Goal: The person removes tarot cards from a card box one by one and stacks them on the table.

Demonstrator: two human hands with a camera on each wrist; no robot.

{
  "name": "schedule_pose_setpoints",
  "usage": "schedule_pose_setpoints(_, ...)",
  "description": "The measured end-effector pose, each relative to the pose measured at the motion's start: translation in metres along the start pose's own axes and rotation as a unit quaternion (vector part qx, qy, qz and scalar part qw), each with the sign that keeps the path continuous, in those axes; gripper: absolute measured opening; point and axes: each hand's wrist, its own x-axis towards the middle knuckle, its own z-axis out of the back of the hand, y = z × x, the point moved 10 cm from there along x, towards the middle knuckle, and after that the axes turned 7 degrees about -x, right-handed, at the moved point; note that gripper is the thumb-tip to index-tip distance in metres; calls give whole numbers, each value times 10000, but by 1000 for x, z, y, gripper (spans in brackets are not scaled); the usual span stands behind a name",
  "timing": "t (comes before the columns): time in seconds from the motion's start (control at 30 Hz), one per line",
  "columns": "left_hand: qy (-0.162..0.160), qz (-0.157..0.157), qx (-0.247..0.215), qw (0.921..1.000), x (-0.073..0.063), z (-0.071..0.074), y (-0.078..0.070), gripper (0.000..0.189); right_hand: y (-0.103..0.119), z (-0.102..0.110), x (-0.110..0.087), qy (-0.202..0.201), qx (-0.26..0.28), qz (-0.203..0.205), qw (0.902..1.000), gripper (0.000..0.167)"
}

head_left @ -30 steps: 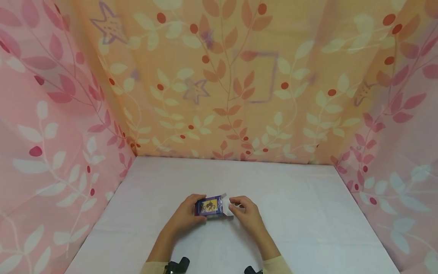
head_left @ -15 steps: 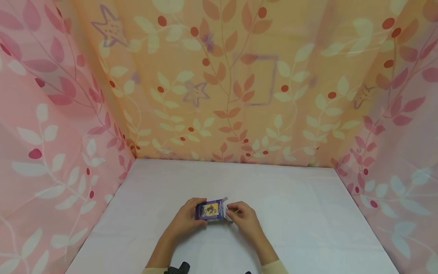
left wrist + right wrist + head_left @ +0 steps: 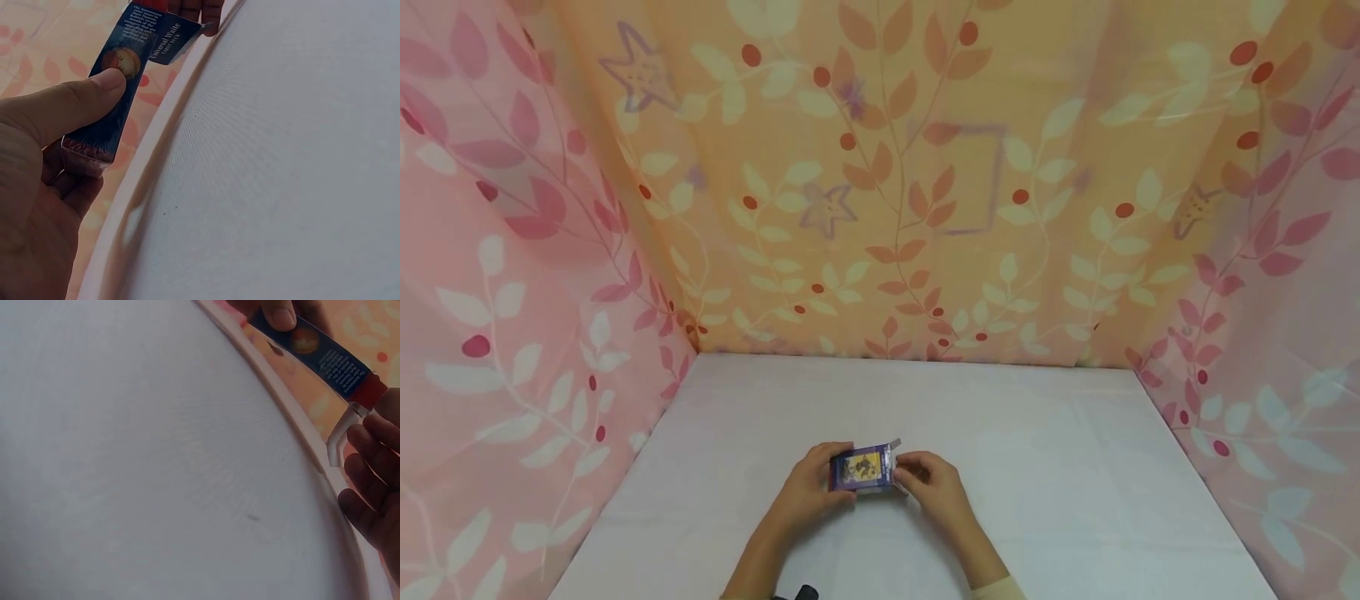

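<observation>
A small blue tarot deck box (image 3: 863,468) with a yellow picture on its front is held just over the white table. My left hand (image 3: 811,485) grips its left end, thumb along the near narrow side and fingers on the far side. At the right end, my right hand (image 3: 938,485) has curled fingers, with thumb and forefinger pinching at the opened end. A flap (image 3: 174,39) lettered "Universal Waite Tarot Deck" hangs there in the left wrist view. Its pale inner side (image 3: 337,440) shows in the right wrist view, below the red end (image 3: 369,392). The fingertips' exact contact is partly hidden.
The white-covered table (image 3: 1075,467) spreads around both hands. Orange leaf-patterned cloth (image 3: 895,167) stands along its back edge, and pink patterned cloth (image 3: 535,333) closes the left side, with the same on the right.
My right hand has moved in from beside the open flap to the box's right end. The white flap shows less. Box and both hands sit slightly lower in the head view, which has tilted a little.
</observation>
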Motion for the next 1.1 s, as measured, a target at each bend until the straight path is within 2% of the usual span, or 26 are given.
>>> schedule_pose_setpoints(0.27,-57,-220,37,9997,-5,-3,1,80,-4,-5,-2,23,40,-143,9999,24)
schedule_pose_setpoints(0.53,-29,-411,-78,9991,-2,-3,-2,82,-7,-5,-1,-117,-145,-194,9996,23)
schedule_pose_setpoints(0.83,-173,-141,54,9997,1,1,1,82,3,3,0,-260,-99,-96,9996,23)
schedule_pose_setpoints(1.1,-278,-239,48,9993,0,4,-3,82,1,9,-1,-483,-63,-171,9987,24)
